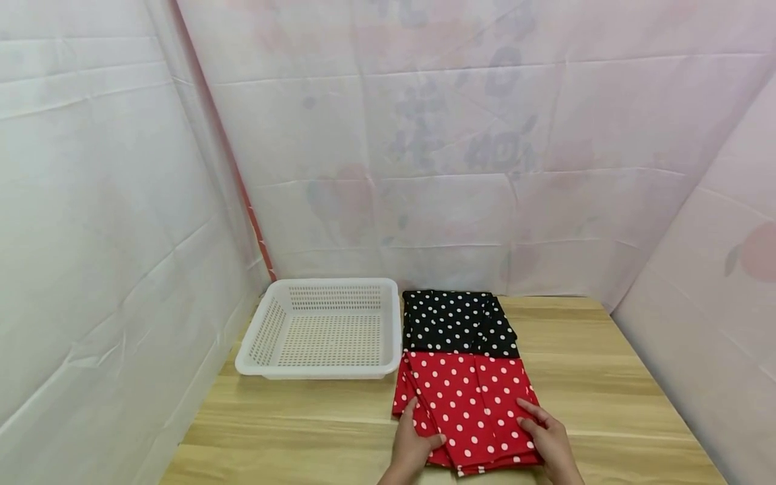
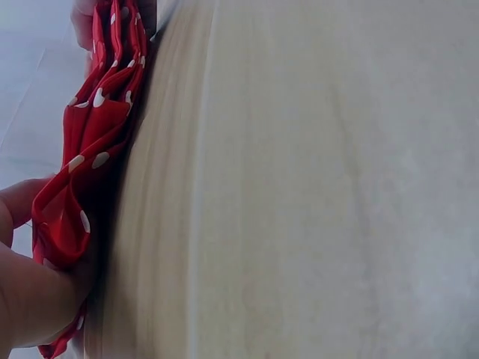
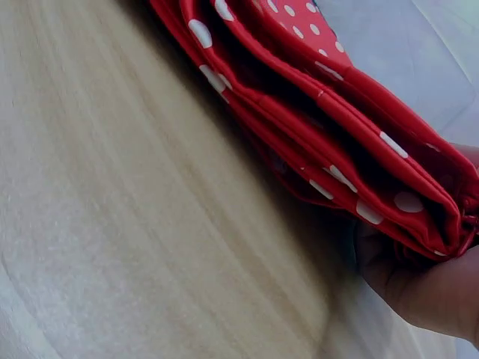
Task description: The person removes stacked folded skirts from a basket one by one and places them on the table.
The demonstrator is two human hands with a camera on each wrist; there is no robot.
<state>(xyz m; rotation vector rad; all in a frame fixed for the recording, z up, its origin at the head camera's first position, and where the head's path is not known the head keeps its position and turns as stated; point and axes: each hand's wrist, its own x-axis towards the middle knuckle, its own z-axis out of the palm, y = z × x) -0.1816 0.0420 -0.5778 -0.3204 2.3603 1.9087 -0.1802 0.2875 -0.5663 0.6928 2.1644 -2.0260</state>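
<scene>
A folded polka-dot cloth lies on the table, its near part a red section (image 1: 469, 404) with white dots and its far part a black section (image 1: 451, 320) with white dots. My left hand (image 1: 412, 444) grips the red section at its near left side. At the right side my right hand (image 1: 553, 441) holds the opposite edge. Several stacked red layers (image 3: 322, 127) show along the near edge in the right wrist view, with fingers curled around their end. In the left wrist view, thumb and fingers pinch a bunched red fold (image 2: 63, 228).
A white plastic basket (image 1: 397, 330) with perforated walls stands left of the cloth, close beside the black section. The wood-grain table (image 1: 291, 431) is bordered by pale printed sheets (image 1: 436, 215) at the back and both sides.
</scene>
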